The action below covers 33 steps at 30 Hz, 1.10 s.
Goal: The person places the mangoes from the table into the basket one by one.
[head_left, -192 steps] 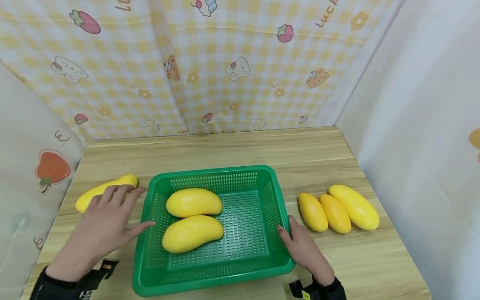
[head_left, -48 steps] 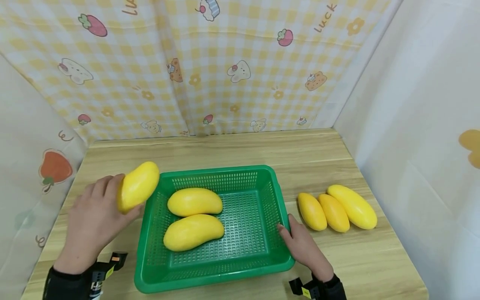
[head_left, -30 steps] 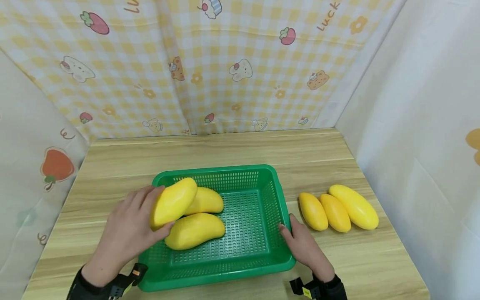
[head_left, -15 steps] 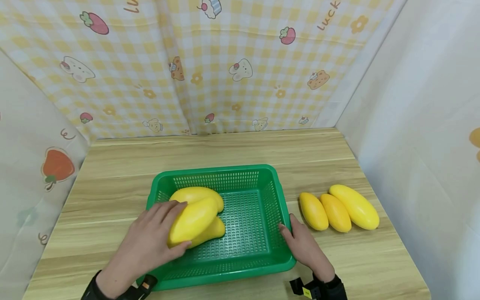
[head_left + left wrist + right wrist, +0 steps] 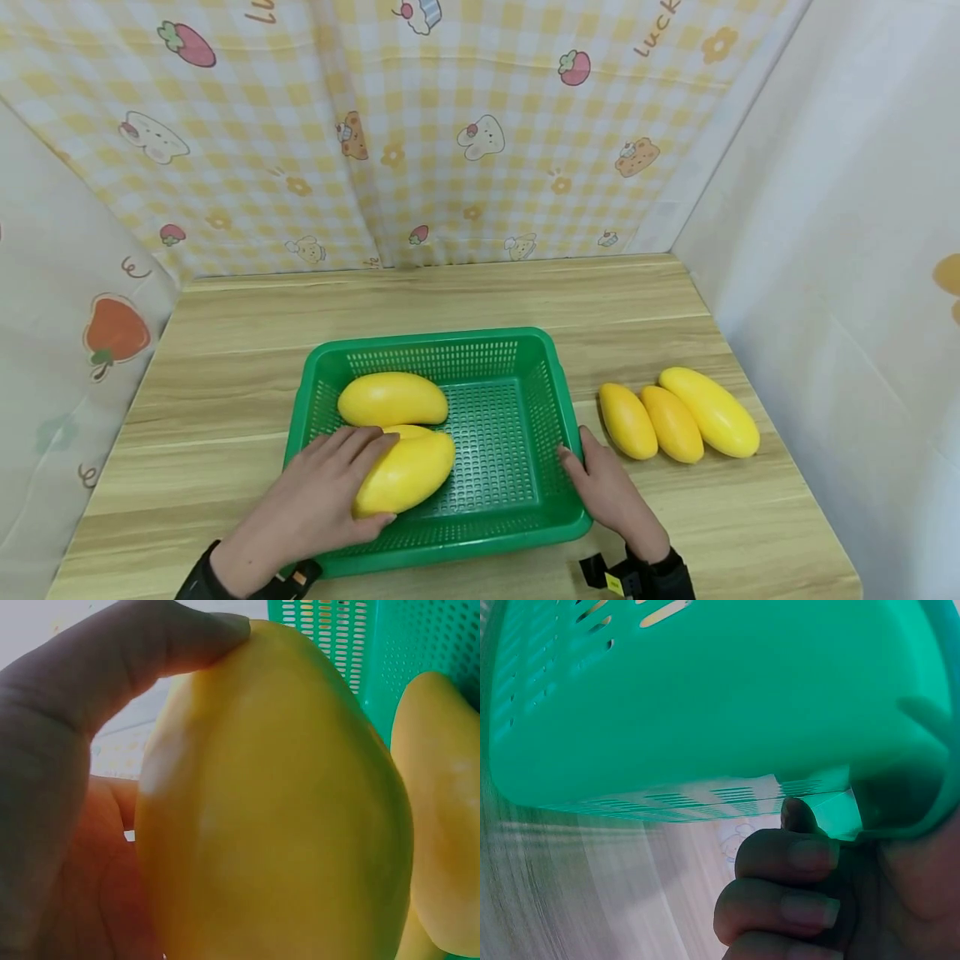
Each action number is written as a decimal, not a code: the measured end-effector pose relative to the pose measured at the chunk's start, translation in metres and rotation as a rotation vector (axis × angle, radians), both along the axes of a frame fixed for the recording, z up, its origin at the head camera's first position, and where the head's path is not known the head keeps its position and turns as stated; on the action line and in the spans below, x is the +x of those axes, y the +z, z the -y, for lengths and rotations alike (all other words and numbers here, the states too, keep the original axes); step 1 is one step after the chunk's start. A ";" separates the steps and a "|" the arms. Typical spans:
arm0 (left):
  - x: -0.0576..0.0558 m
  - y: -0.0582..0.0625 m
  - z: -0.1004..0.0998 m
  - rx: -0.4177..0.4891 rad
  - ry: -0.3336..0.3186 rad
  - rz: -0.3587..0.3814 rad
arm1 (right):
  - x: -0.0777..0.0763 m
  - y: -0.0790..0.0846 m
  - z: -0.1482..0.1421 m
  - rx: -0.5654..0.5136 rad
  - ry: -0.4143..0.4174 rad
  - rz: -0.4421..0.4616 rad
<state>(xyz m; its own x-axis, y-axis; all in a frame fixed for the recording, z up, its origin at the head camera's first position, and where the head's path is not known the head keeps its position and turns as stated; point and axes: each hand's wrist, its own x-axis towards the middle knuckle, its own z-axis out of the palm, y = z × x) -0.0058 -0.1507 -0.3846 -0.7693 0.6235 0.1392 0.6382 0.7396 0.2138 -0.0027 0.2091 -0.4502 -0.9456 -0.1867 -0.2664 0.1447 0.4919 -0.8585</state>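
My left hand (image 5: 326,492) grips a yellow mango (image 5: 408,475) inside the green plastic basket (image 5: 442,552), thumb on the near side and fingers over the far side. Up close in the left wrist view, that mango (image 5: 277,795) fills the middle, with the thumb pressed near its tip. It overlaps another mango (image 5: 405,431) in the basket, mostly hidden behind it and the hand. Farther back in the basket lies one more mango (image 5: 392,398). My right hand (image 5: 607,483) holds the basket's right rim, thumb inside and fingers curled under the outside, as the right wrist view shows.
To the right of the basket, two smaller orange-yellow mangoes (image 5: 627,421) and a longer yellow one (image 5: 708,412) lie side by side on the wooden table (image 5: 465,300). A checked curtain (image 5: 420,183) hangs behind, with white cloth (image 5: 840,275) at the sides.
My left hand picked up the mango from the table's left side, carried it right into the basket and lowered it toward the near side. The right hand keeps its grip on the rim.
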 end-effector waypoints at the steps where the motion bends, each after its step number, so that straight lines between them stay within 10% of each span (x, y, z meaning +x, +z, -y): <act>1: 0.000 0.000 0.000 -0.004 -0.003 0.013 | 0.000 0.000 0.000 0.001 0.001 -0.002; 33: 0.008 -0.006 0.006 -0.077 -0.037 0.345 | 0.000 0.001 0.000 0.005 -0.011 0.016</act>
<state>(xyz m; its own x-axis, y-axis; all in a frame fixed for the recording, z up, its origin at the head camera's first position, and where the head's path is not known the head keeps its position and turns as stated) 0.0025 -0.1568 -0.3904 -0.7394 0.6505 -0.1735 0.5646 0.7395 0.3665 -0.0031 0.2089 -0.4497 -0.9431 -0.1747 -0.2828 0.1643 0.4944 -0.8536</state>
